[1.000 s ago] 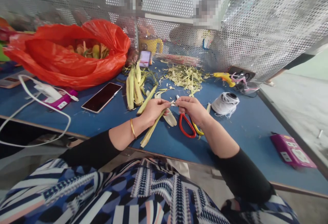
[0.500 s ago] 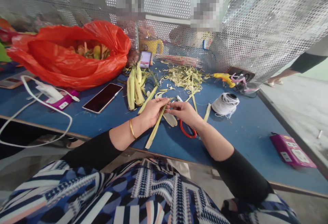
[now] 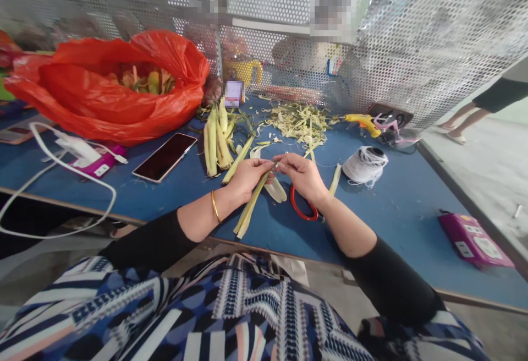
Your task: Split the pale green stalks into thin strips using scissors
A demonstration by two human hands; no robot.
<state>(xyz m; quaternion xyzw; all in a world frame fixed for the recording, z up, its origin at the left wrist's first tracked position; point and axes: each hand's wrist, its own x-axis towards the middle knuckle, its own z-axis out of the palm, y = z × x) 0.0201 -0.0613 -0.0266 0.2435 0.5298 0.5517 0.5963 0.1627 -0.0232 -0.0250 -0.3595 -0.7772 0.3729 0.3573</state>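
My left hand (image 3: 248, 178) is closed on the upper end of a pale green husk strip (image 3: 249, 213), which slants down toward the table's front edge. My right hand (image 3: 301, 174) is pinched close beside the left fingertips, at the strip's tip; what lies between its fingers is too small to make out. Under and between the hands a pale husk piece (image 3: 275, 190) lies on the blue table. Red-handled scissors (image 3: 304, 217) rest below my right hand, their blades mostly hidden. Long green husks (image 3: 211, 143) are piled to the left, and shredded strips (image 3: 299, 121) lie beyond.
A red plastic bag (image 3: 124, 113), a phone (image 3: 165, 157) and a cabled purple socket block (image 3: 99, 165) are at left. White thread (image 3: 365, 165), a yellow glue gun (image 3: 363, 123) and another purple block (image 3: 474, 239) are at right. A person's legs (image 3: 468, 119) show beyond.
My right hand has shifted slightly up, its fingers now more closely pinched. The strip under my left hand looks wider and spread in two. The person at right shows both legs now.
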